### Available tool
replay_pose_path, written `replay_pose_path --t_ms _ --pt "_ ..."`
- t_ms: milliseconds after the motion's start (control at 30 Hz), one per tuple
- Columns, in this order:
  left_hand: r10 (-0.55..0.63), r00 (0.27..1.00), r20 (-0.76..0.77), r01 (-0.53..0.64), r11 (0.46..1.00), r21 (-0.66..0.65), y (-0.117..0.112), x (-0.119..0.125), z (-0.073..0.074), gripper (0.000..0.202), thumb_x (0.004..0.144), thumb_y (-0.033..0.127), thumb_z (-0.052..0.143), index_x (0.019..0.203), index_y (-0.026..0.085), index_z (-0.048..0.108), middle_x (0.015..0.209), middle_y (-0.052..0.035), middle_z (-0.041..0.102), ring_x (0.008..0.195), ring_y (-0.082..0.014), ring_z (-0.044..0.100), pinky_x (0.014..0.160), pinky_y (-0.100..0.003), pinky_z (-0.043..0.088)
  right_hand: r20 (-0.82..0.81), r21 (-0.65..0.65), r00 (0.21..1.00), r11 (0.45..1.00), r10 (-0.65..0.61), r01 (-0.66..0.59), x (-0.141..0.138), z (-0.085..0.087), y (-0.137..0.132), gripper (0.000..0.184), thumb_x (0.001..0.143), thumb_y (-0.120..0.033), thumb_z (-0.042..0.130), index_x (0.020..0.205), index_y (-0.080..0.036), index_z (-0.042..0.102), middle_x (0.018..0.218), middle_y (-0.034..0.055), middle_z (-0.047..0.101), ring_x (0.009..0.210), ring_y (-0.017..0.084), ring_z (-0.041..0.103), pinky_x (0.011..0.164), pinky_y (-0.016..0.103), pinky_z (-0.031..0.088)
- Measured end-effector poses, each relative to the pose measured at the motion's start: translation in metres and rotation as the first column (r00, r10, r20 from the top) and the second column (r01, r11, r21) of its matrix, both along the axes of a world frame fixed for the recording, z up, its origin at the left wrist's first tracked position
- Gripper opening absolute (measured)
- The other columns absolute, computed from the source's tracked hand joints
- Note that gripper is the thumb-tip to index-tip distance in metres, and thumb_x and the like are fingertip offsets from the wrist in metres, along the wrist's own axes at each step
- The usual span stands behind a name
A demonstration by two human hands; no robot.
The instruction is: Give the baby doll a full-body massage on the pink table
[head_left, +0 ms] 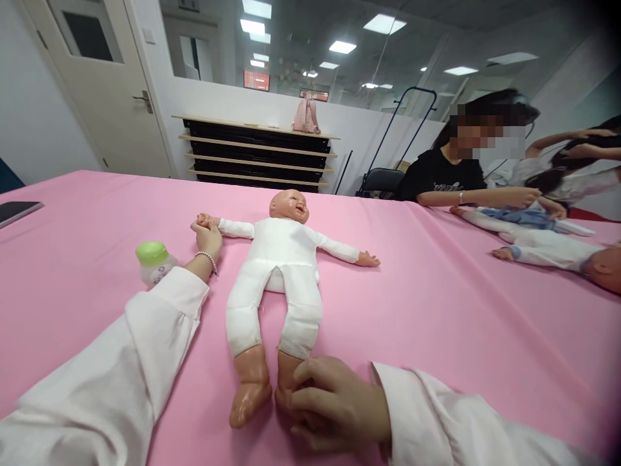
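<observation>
A baby doll (286,249) with a white cloth body lies on its back on the pink-covered table, its head at the far end and both arms spread. My left hand (208,241) is closed around the doll's hand on the left side. My right hand (337,404) has its fingers curled around the doll's foot on the right side, hiding most of that foot. The doll's other foot (250,388) lies uncovered beside it. Close to my left forearm stands a small white jar (154,268) with a green lid.
A dark flat device (19,210) lies at the table's left edge. Across the table on the right, a person (446,175) works at a second doll (557,246). Another person is partly visible behind. Low shelves (257,152) with a pink bag (306,115) line the wall.
</observation>
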State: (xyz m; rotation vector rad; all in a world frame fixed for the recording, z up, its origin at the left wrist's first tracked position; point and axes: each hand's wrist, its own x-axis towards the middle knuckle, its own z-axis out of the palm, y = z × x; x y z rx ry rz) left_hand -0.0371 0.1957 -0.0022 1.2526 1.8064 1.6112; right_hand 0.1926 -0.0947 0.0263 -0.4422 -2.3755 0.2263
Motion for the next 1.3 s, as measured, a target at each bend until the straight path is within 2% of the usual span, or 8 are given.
replay_pose_path --t_ms 100,267,467,533,600,700,833,1300 --pt "0.080 0.994 0.074 -0.075 0.994 -0.079 -0.005 0.002 0.006 0.031 0.088 0.026 0.041 0.117 0.018 0.033 0.117 -0.0159 0.057 0.112 -0.0240 0.057 0.098 -0.042 0.043 0.040 0.003 0.999 1.000 0.001 -0.001 0.003 -0.004 0.000 0.019 0.083 -0.029 0.055 0.097 -0.018 0.054 0.092 0.0049 0.055 0.073 0.008 0.054 0.061 0.018 0.047" --pt "0.036 0.993 0.117 -0.027 0.997 -0.070 -0.008 0.003 0.010 0.035 0.087 0.026 0.042 0.119 0.019 0.031 0.118 -0.0160 0.056 0.112 -0.0241 0.056 0.098 -0.044 0.043 0.146 0.011 0.988 0.999 -0.041 0.040 0.004 -0.004 -0.003 0.019 0.085 -0.031 0.054 0.099 -0.018 0.056 0.096 0.0063 0.057 0.077 0.010 0.056 0.063 0.020 0.046" --pt "0.023 0.993 0.118 -0.011 0.995 -0.100 -0.013 0.004 0.014 0.037 0.088 0.027 0.042 0.121 0.016 0.031 0.120 -0.0176 0.055 0.113 -0.0251 0.056 0.097 -0.043 0.043 0.227 -0.221 0.968 0.963 -0.103 0.154 -0.001 0.014 -0.007 0.028 0.096 -0.037 0.036 0.090 -0.017 0.055 0.071 -0.0013 0.061 0.060 0.008 0.053 0.058 0.019 0.042" --pt "0.023 0.992 0.126 -0.011 0.995 -0.094 -0.014 0.004 0.015 0.036 0.088 0.026 0.042 0.121 0.016 0.032 0.120 -0.0176 0.055 0.111 -0.0253 0.057 0.096 -0.043 0.044 0.196 -0.147 0.977 0.982 -0.088 0.119 -0.001 0.015 -0.007 0.027 0.096 -0.034 0.036 0.090 -0.017 0.055 0.073 -0.0010 0.062 0.061 0.008 0.053 0.057 0.020 0.042" --pt "0.024 0.991 0.131 -0.012 0.996 -0.089 -0.013 0.004 0.015 0.035 0.088 0.025 0.042 0.120 0.016 0.032 0.119 -0.0171 0.055 0.110 -0.0249 0.057 0.095 -0.043 0.044 0.187 0.008 0.981 0.998 -0.057 0.057 0.001 0.013 -0.005 0.021 0.095 -0.028 0.039 0.093 -0.017 0.057 0.080 0.0006 0.063 0.064 0.009 0.053 0.057 0.021 0.041" --pt "0.023 0.991 0.129 -0.012 0.996 -0.089 -0.013 0.004 0.014 0.034 0.088 0.026 0.041 0.120 0.017 0.033 0.118 -0.0165 0.056 0.109 -0.0241 0.058 0.095 -0.042 0.045 0.215 0.164 0.976 0.986 -0.036 0.000 0.004 0.007 -0.003 0.015 0.090 -0.026 0.049 0.097 -0.017 0.059 0.088 0.0036 0.062 0.068 0.010 0.053 0.058 0.023 0.040" --pt "0.029 0.993 0.114 -0.018 0.995 -0.097 -0.013 0.004 0.014 0.033 0.088 0.026 0.041 0.119 0.017 0.033 0.118 -0.0157 0.056 0.109 -0.0239 0.058 0.094 -0.041 0.046 0.199 0.145 0.980 0.989 -0.005 -0.024 0.006 0.004 -0.002 0.021 0.087 -0.032 0.054 0.097 -0.015 0.059 0.091 0.0056 0.060 0.071 0.010 0.054 0.060 0.023 0.042" --pt "0.020 0.992 0.123 -0.011 0.997 -0.080 -0.010 0.002 0.010 0.033 0.087 0.027 0.042 0.117 0.018 0.033 0.118 -0.0157 0.056 0.111 -0.0247 0.057 0.096 -0.043 0.044 0.178 0.118 0.984 0.992 0.028 -0.049 0.006 0.001 -0.002 0.024 0.085 -0.032 0.058 0.099 -0.013 0.058 0.091 0.0058 0.059 0.071 0.010 0.054 0.061 0.023 0.044"
